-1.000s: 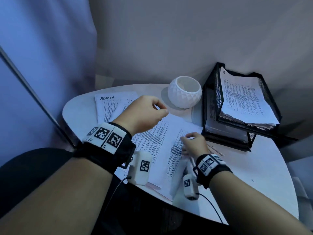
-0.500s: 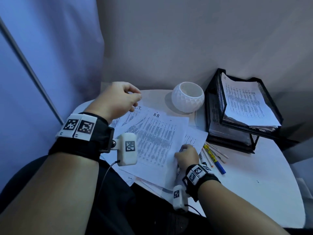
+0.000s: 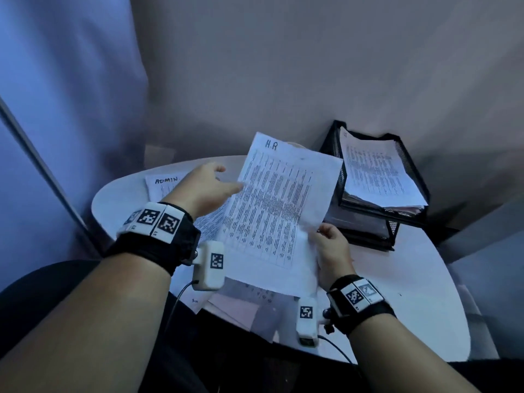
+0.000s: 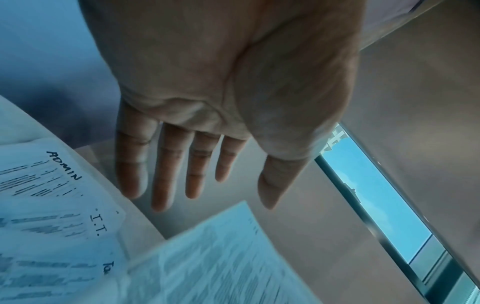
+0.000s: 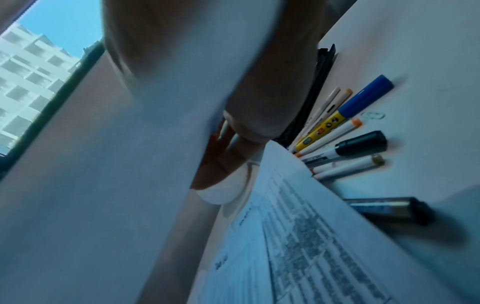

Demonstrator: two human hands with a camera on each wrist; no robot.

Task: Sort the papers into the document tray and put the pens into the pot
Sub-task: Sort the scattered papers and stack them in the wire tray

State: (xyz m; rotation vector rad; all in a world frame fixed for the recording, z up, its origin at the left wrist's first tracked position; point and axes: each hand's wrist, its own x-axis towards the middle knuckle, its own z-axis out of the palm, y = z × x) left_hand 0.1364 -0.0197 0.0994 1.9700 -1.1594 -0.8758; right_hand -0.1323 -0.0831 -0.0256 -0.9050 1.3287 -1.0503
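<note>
The raised H.R sheet blocks the way toward the document tray.

The setting is an office workstation. A round white desk in a corner carries a black mesh document tray stacked with printed sheets, loose printed forms hand-labelled by department, "H.R", "ADMIN" and "I.T.", and a cluster of markers and pens beside a paper clip. A window in the wrist views faces a multi-storey building under blue sky.
</note>
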